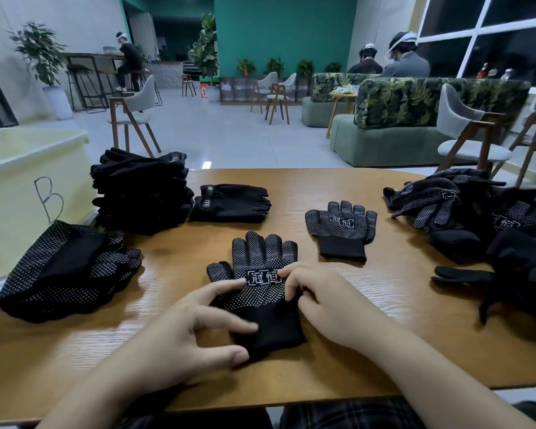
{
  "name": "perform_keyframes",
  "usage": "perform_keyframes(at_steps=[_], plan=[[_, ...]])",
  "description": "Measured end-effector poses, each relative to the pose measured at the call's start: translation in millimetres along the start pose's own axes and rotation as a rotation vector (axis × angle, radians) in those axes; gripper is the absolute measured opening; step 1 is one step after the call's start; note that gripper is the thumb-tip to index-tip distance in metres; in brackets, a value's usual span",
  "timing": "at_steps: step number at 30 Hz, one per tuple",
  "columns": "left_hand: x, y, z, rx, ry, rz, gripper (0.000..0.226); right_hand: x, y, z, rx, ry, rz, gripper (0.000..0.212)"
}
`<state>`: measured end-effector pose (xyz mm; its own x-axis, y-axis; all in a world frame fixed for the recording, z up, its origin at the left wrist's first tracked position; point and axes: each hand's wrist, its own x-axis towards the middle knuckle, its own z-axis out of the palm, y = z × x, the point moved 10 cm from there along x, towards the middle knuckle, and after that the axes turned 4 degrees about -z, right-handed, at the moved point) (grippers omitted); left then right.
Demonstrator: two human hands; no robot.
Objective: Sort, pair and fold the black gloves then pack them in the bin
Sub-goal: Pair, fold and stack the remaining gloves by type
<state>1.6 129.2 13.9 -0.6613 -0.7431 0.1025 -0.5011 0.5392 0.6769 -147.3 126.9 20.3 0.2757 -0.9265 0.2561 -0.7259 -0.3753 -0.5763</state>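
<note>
A black dotted glove (256, 264) lies flat in front of me, fingers pointing away, a white logo on its palm. My left hand (183, 329) rests on its left edge and cuff with spread, nearly straight fingers. My right hand (319, 298) pinches the glove's right edge near the logo with curled fingertips. A second dotted glove (341, 227) lies flat further right. A folded stack of dotted gloves (65, 270) sits at left, a tall stack of plain black gloves (143, 193) behind it, and one fingerless pair (229, 202) beside that. The pale bin (19, 187) marked "B" stands at far left.
A loose heap of unsorted black gloves (483, 224) covers the right end of the wooden table (369, 320). Chairs, sofas and seated people are in the room beyond the far table edge.
</note>
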Motion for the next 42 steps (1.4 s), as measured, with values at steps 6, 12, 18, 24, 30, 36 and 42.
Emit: perform_keyframes(at_steps=[6,12,18,24,30,36,42], plan=[[35,-15,-32,-0.056,0.179,-0.053,0.018,19,8,-14,0.058,0.053,0.120,0.035],[71,-27,-41,0.103,0.216,-0.096,0.053,51,28,-27,0.075,0.175,0.245,0.022],[77,-30,-35,0.104,0.255,-0.147,0.047,59,43,-31,0.064,0.272,0.315,0.024],[80,-39,-44,0.114,0.402,-0.299,0.024,65,49,-25,-0.079,0.223,0.349,0.016],[92,-46,-48,0.186,0.428,-0.465,0.026,81,56,-21,-0.087,0.199,0.418,0.021],[91,-27,-42,0.244,0.515,-0.263,0.024,80,52,-22,-0.126,0.276,0.396,0.012],[95,-46,-41,0.346,0.492,-0.399,0.040,83,58,-18,-0.267,0.226,0.416,0.032]])
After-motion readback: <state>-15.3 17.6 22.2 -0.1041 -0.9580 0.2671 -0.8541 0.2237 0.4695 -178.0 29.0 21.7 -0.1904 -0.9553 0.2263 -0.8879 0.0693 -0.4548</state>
